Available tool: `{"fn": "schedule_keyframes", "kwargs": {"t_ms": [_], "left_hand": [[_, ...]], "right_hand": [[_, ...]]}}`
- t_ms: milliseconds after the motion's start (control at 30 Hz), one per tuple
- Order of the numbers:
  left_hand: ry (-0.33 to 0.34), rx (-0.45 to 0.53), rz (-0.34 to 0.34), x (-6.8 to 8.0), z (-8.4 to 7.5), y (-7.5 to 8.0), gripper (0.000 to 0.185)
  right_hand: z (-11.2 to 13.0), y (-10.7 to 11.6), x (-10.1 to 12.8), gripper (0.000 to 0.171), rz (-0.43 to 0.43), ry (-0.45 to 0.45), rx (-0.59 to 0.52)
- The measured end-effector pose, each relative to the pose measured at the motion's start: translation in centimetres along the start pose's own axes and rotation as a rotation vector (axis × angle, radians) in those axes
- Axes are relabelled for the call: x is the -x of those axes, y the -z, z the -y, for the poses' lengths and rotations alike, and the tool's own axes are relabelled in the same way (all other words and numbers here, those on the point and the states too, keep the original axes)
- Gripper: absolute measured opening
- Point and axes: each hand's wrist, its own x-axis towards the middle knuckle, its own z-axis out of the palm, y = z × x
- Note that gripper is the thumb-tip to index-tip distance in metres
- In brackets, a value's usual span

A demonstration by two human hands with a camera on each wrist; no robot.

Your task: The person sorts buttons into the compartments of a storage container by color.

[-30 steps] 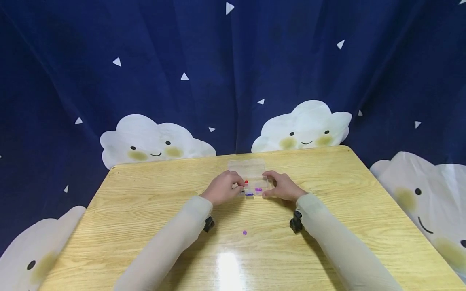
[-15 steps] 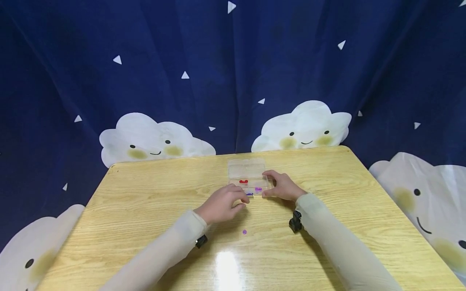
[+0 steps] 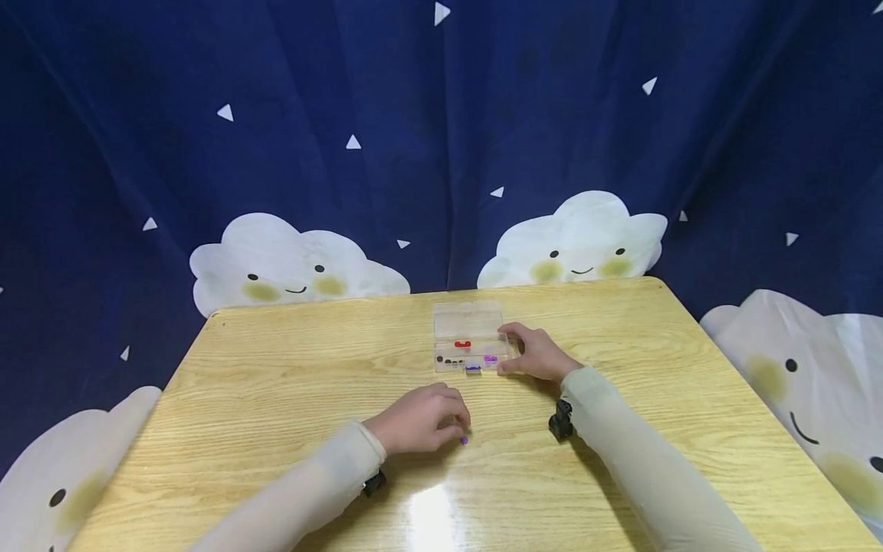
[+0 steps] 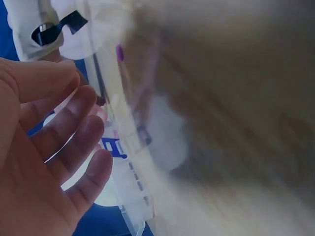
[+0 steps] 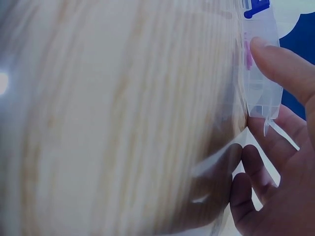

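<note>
My left hand (image 3: 421, 420) hovers low over the table, fingers loosely bent, with its thumb and fingertips right at a small purple disc (image 3: 464, 441). In the left wrist view the disc (image 4: 119, 52) lies on the wood, beyond the fingertips, and nothing shows between the fingers. My right hand (image 3: 541, 356) grips the right end of a clear plastic box (image 3: 469, 318), thumb at its front and fingers behind. The lid is tipped back. Inside are a red piece (image 3: 463, 344), purple pieces (image 3: 490, 359) and several dark round pieces (image 3: 448, 362). A blue latch (image 3: 473, 369) sits at the front.
The wooden table (image 3: 297, 360) spreads around the box, with a bright glare patch near its front. Behind it hangs a dark blue curtain (image 3: 386, 92) printed with clouds. Both wrists carry small black cameras (image 3: 562, 422).
My left hand has left the box's left side and come down toward the front, to the purple disc. The box's left compartments now show. My right hand has stayed at the box.
</note>
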Motion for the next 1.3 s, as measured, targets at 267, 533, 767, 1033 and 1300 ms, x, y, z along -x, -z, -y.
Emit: {"fn": "schedule_keyframes", "kwargs": {"t_ms": [267, 533, 767, 1033, 1300], "left_hand": [[-0.018, 0.004, 0.032, 0.0, -0.2, -0.8, 0.010], [-0.023, -0.007, 0.033, -0.2, -0.3, -1.6, 0.011], [0.004, -0.040, 0.024, -0.4, 0.0, -2.2, 0.009], [0.009, -0.073, 0.025, -0.6, -0.1, -2.1, 0.007], [0.033, -0.097, 0.041, -0.9, -0.6, -1.8, 0.004]], "right_hand": [[0.2, 0.1, 0.1, 0.077, 0.001, 0.003, 0.002], [0.0, 0.1, 0.2, 0.078, 0.001, -0.013, 0.013], [-0.2, 0.0, 0.2, 0.079, 0.008, -0.007, 0.002], [-0.1, 0.1, 0.1, 0.079, 0.004, -0.018, 0.001], [-0.3, -0.1, 0.0, 0.079, 0.004, 0.000, -0.003]]}}
